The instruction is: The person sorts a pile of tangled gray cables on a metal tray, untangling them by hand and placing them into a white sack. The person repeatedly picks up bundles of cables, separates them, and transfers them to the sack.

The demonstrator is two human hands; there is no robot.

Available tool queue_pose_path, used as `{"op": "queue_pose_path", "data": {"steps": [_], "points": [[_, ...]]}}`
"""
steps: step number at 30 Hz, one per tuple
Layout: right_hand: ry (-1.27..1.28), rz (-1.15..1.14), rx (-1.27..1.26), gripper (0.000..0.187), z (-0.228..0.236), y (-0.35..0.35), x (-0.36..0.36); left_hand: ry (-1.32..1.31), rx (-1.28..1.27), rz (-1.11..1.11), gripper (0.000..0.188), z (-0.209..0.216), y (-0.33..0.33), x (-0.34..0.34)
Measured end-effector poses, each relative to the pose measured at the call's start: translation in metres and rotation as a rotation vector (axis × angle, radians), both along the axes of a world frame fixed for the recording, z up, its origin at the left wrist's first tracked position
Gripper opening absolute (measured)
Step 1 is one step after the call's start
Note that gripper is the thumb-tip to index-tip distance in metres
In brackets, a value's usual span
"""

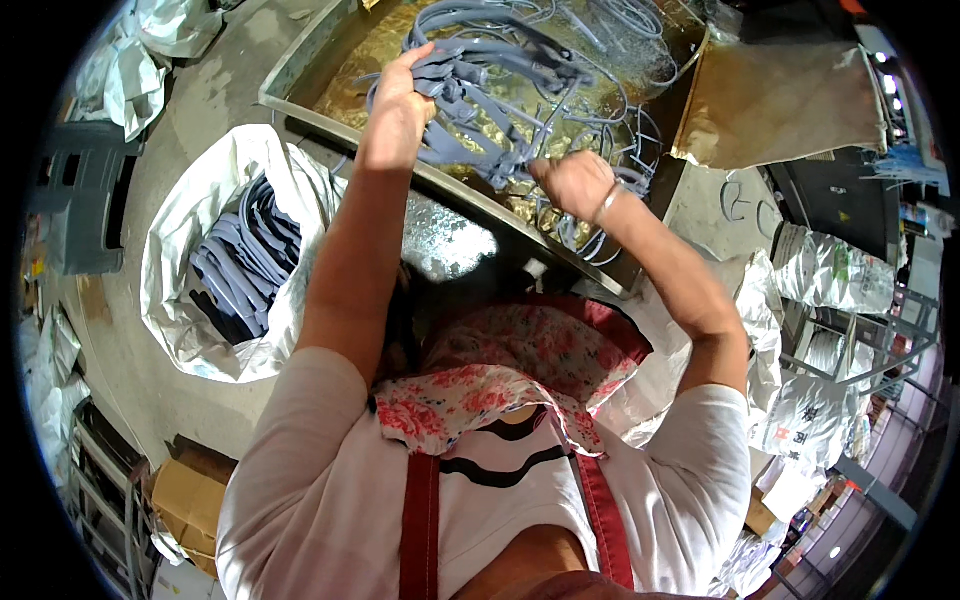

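My left hand (403, 105) is closed around a bundle of grey-blue moulded plastic strips (465, 95), holding it over a metal-edged tray. Curved, flat pieces and thinner rods hang together in this bundle. At its lower right end, my right hand (580, 185) has its fingers curled against the strips, somewhat smeared by motion. The fingertips pinch at the end of a strip. Beneath both hands, the tray (345, 128) holds shallow yellowish water or a wet, shiny bottom. Thin grey-blue rods and loops (610, 100) lie tangled in it.
To the left on the floor stands an open white sack (165, 270) with similar grey-blue strips (240, 265) inside. A brown board (780, 100) rests at the tray's right corner. A dark plastic stool (85, 200), a cardboard box (188, 505) and stuffed white sacks (835, 268) stand around.
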State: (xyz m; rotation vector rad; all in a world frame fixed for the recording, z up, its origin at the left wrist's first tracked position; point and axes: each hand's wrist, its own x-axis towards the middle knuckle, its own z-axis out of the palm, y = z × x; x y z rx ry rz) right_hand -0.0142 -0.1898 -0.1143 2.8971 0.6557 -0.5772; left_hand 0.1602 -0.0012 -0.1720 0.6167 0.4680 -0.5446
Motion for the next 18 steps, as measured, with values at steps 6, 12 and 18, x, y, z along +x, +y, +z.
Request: {"op": "queue_pose_path", "data": {"steps": [6,12,18], "points": [[-0.623,-0.245,0.454,0.023,0.096,-0.038,-0.089,0.003,-0.084,0.026,0.013,-0.007,0.004,0.009],[-1.097,-1.124,0.049,0.041,0.156,-0.144,-0.278,0.068,-0.107,0.050,0.012,0.008,-0.001,-0.003],[-0.684,-1.314,0.366,0.057,0.132,-0.107,-0.266,0.001,-0.094,-0.062,0.015,0.023,-0.010,-0.022]]}}
